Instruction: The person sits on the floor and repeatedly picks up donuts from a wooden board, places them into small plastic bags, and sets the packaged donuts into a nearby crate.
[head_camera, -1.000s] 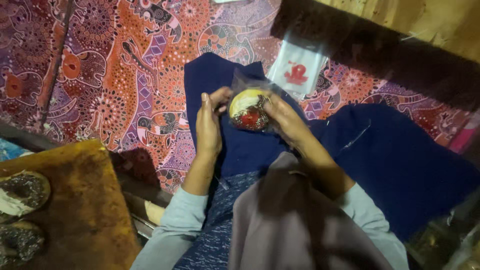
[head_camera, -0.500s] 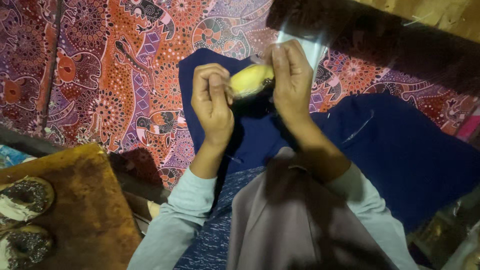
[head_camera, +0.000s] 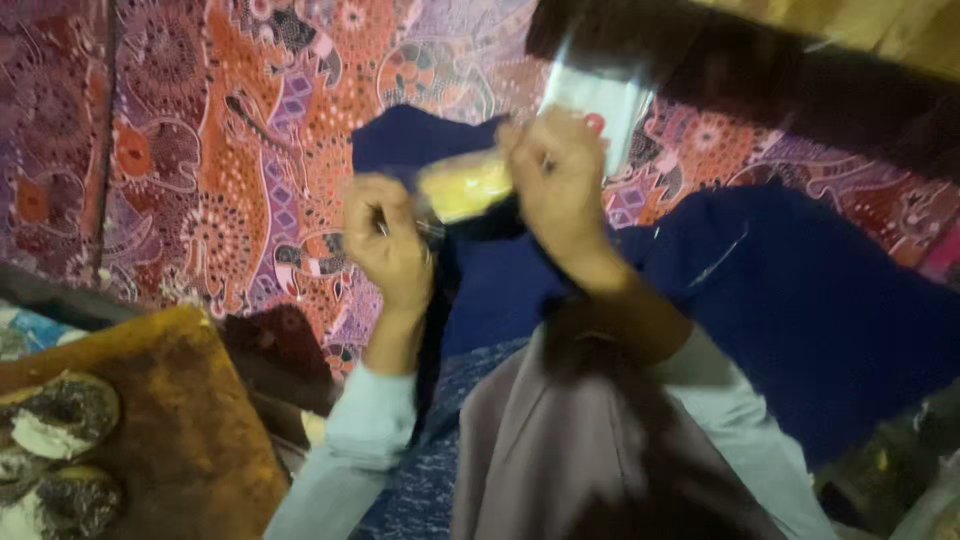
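Both hands, left hand (head_camera: 385, 240) and right hand (head_camera: 555, 175), pinch a blurred yellow packet (head_camera: 465, 185); its contents cannot be made out.

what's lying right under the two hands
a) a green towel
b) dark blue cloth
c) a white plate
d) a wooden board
b: both the left hand and the right hand, holding a yellow item between them, are above a dark blue cloth spread over the patterned red fabric.

1. Yellow object (head_camera: 465, 185): motion-blurred; I cannot tell its kind.
2. Right hand (head_camera: 560, 180), beside that object: fingers smeared, grip unclear.
3. Clear bag (head_camera: 600, 100), beyond the object: outline blurred.
4. Round dark pieces (head_camera: 60, 415), far left of it: cut by the frame edge.
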